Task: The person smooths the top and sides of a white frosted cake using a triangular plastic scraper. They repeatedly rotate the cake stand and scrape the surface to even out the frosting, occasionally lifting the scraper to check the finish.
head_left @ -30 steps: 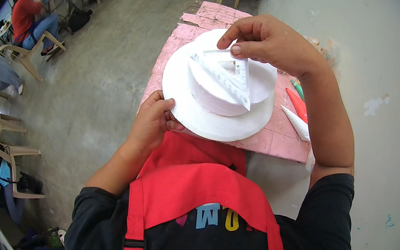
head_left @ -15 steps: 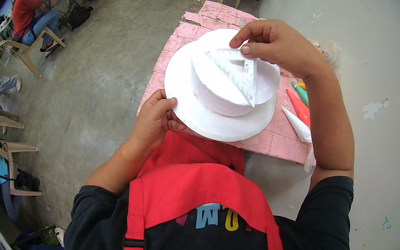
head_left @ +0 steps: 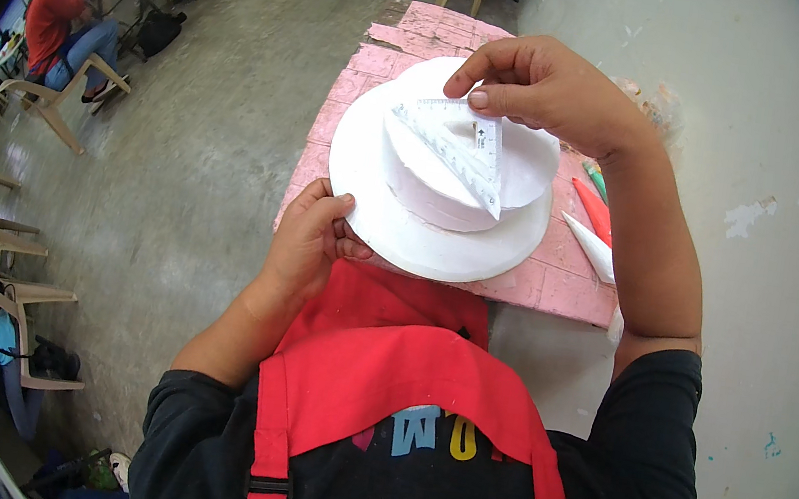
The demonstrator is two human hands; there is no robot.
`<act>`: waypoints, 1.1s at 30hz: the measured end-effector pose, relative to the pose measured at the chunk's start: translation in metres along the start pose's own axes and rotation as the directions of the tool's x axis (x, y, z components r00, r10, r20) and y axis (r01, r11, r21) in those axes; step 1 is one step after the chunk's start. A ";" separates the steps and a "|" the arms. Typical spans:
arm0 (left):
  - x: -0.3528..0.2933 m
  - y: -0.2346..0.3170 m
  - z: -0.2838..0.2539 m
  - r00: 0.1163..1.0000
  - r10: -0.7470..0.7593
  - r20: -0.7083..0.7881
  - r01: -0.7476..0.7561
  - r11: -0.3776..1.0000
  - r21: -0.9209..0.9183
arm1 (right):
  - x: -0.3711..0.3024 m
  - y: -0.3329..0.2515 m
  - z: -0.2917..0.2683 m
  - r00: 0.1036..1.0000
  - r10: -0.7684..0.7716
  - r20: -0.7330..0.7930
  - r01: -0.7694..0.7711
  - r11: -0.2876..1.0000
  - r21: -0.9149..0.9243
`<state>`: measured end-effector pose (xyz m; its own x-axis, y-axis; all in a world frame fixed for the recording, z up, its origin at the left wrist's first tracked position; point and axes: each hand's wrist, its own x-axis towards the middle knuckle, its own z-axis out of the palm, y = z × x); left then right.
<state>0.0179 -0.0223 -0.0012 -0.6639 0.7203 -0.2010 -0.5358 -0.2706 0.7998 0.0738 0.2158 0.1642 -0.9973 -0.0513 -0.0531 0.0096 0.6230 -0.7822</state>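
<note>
A round white cake (head_left: 419, 197) with smooth sides sits on a wide white round board (head_left: 357, 148). My left hand (head_left: 309, 233) grips the board's near left edge, thumb on top and fingers curled at the rim. Over the cake's top, my right hand (head_left: 542, 85) pinches a clear plastic set square (head_left: 449, 158) by its far edge between thumb and fingers. One corner of the triangle points toward me, another to the left past the cake top's edge. Whether it touches the surface, I cannot tell.
The board stands on a pink brick-patterned tabletop (head_left: 557, 280). To the right lie piping bags: a white one (head_left: 591, 250), a red one (head_left: 594, 211) and a green one (head_left: 595, 178). A wall (head_left: 766, 298) borders the right. Several chairs and seated people are at left.
My right hand and the set square have shifted slightly left and toward the near side of the cake's top. My left hand stays on the board.
</note>
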 end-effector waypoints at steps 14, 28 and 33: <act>0.000 -0.001 0.000 1.000 -0.001 -0.006 0.001 1.000 -0.004 | -0.003 0.022 -0.025 0.986 0.065 -0.157 -0.064 0.998 0.016; 0.000 0.000 0.000 1.000 -0.006 -0.008 0.006 1.000 0.011 | 0.000 0.004 -0.004 0.999 0.010 -0.030 -0.012 0.999 -0.038; 0.001 -0.001 0.001 1.000 -0.002 -0.021 0.002 1.000 0.008 | -0.008 0.012 -0.017 0.990 0.020 -0.141 -0.020 1.000 0.003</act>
<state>0.0187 -0.0205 -0.0015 -0.6737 0.7072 -0.2146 -0.5331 -0.2639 0.8038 0.0810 0.2369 0.1657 -0.9972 0.0717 0.0193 0.0295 0.6212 -0.7831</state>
